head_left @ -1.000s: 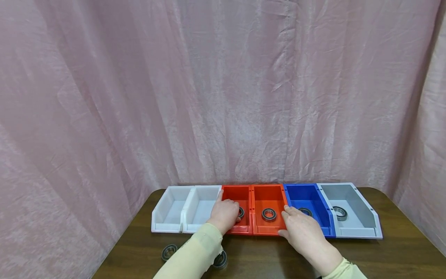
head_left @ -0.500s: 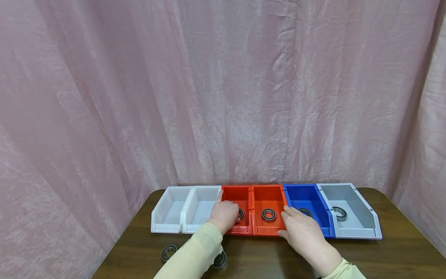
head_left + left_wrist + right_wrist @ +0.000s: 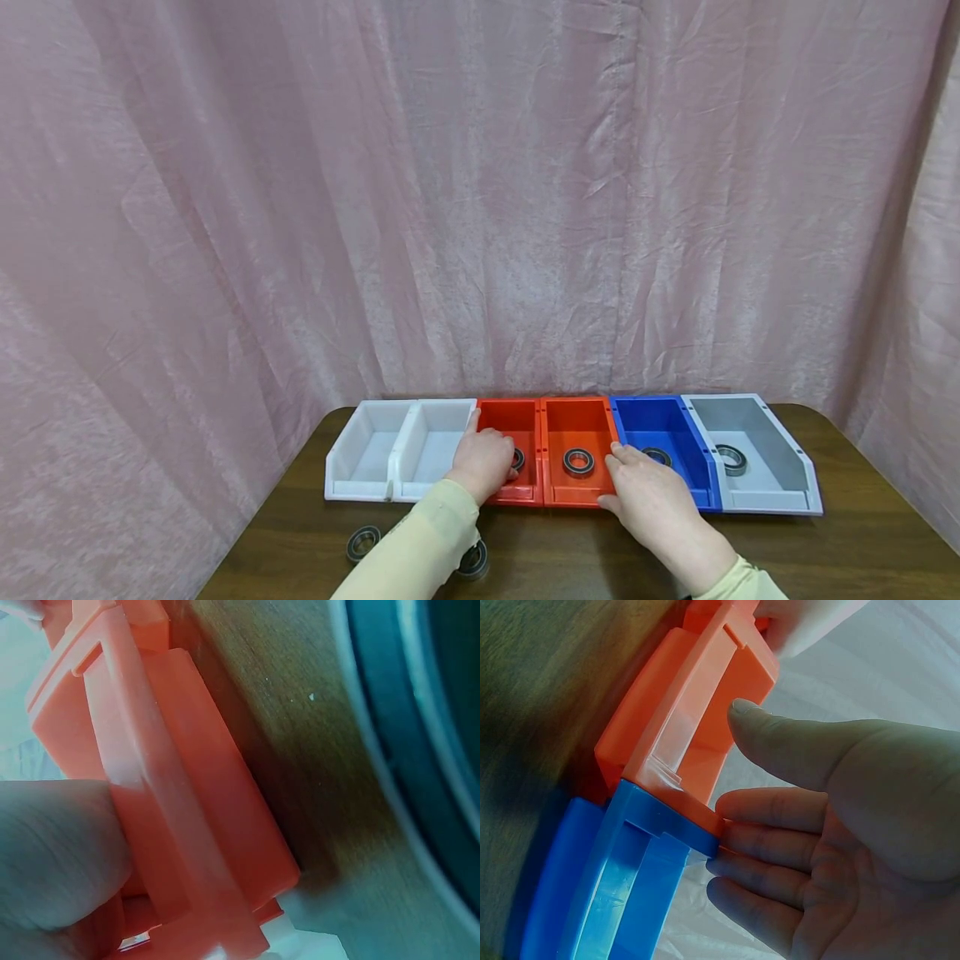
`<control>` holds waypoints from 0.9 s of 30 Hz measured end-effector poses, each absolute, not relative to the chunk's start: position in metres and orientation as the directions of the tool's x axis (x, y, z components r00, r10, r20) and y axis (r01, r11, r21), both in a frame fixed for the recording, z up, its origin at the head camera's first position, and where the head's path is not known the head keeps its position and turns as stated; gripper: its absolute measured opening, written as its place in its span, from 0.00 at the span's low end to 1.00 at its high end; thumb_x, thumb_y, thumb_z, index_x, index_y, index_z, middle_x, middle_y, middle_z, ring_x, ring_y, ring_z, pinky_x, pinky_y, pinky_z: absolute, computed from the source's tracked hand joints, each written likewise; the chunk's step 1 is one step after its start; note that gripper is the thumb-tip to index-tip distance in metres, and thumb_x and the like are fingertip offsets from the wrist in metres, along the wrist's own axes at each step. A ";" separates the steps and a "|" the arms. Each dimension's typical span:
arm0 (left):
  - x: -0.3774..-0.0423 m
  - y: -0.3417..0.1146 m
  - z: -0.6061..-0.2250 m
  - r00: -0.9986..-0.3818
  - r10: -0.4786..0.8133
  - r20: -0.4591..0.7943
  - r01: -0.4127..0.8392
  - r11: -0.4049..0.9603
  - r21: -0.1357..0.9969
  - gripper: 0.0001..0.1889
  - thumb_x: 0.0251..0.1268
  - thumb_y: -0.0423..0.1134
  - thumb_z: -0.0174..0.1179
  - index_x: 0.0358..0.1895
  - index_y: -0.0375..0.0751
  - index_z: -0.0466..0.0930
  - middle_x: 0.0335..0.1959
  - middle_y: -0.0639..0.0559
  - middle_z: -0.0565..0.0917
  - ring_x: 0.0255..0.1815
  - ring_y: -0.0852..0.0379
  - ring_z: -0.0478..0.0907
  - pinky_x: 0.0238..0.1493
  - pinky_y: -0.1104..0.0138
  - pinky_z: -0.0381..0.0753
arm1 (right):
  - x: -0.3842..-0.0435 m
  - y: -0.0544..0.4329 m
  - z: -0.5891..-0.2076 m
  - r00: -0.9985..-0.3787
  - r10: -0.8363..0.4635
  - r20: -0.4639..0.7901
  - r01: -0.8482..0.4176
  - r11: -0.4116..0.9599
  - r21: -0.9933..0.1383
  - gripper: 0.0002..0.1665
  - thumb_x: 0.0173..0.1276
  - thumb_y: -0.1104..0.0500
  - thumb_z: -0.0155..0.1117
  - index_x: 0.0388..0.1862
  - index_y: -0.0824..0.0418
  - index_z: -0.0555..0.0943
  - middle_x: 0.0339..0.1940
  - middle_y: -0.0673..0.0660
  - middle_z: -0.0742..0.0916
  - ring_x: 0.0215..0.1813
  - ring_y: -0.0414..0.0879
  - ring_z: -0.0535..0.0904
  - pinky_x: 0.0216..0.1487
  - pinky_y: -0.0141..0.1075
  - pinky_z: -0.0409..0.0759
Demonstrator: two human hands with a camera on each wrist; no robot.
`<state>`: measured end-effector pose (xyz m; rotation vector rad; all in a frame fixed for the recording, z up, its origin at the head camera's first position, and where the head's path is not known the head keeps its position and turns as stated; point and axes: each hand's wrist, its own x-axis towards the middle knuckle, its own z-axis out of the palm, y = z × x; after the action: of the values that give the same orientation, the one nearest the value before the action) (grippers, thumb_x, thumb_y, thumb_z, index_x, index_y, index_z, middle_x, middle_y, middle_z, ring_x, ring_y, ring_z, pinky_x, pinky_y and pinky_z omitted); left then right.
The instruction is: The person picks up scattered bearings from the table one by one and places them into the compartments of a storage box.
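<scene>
My left hand [image 3: 483, 462] reaches over the red bin [image 3: 517, 493], one finger laid along its left wall and the thumb low inside. Part of a ball bearing [image 3: 519, 458] shows beside it. The left wrist view has the thumb [image 3: 56, 855] against the red plastic; the other fingers are hidden there. My right hand [image 3: 652, 492] touches the seam of the orange bin [image 3: 577, 497] and blue bin [image 3: 651, 417] with straight fingertips, the thumb held apart, as the right wrist view shows. A bearing [image 3: 578, 451] lies in the orange bin, another [image 3: 657, 452] in the blue.
Two white bins [image 3: 431, 492] continue the row leftward. A grey bin [image 3: 772, 500] with a bearing [image 3: 736, 471] ends it at right. On the wooden table [image 3: 555, 567] lie two more bearings [image 3: 363, 543], one partly behind the left sleeve [image 3: 427, 542]. A pink curtain [image 3: 480, 208] hangs behind.
</scene>
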<state>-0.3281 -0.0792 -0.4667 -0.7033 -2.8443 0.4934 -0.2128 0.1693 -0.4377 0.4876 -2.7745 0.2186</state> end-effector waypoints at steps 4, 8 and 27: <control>-0.326 -0.081 -0.463 -0.869 0.489 0.080 0.436 0.832 -0.344 0.18 0.70 0.58 0.75 0.51 0.50 0.93 0.52 0.55 0.91 0.67 0.50 0.83 0.85 0.42 0.58 | -0.213 0.168 -0.438 -0.892 -0.309 0.330 -0.357 0.929 -0.095 0.34 0.65 0.49 0.85 0.59 0.72 0.88 0.64 0.69 0.89 0.68 0.65 0.85 0.68 0.57 0.83; -0.324 -0.083 -0.460 -0.862 0.501 0.075 0.455 0.831 -0.319 0.23 0.71 0.57 0.75 0.61 0.49 0.91 0.64 0.53 0.88 0.77 0.47 0.76 0.85 0.42 0.58 | -0.213 0.168 -0.438 -0.889 -0.312 0.335 -0.360 0.928 -0.091 0.34 0.65 0.49 0.85 0.59 0.72 0.88 0.64 0.69 0.89 0.68 0.65 0.85 0.68 0.57 0.83; -0.298 -0.088 -0.432 -0.862 0.482 0.155 0.456 0.873 -0.173 0.34 0.72 0.57 0.74 0.74 0.43 0.83 0.73 0.47 0.83 0.79 0.43 0.74 0.85 0.43 0.60 | -0.213 0.170 -0.436 -0.897 -0.313 0.312 -0.358 0.928 -0.098 0.34 0.66 0.49 0.85 0.60 0.72 0.88 0.65 0.69 0.88 0.68 0.66 0.85 0.68 0.58 0.83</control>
<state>-0.2980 -0.0877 -0.4324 -0.7214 -2.8505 0.1938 -0.2133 0.1695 -0.4356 0.4977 -2.7941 0.2202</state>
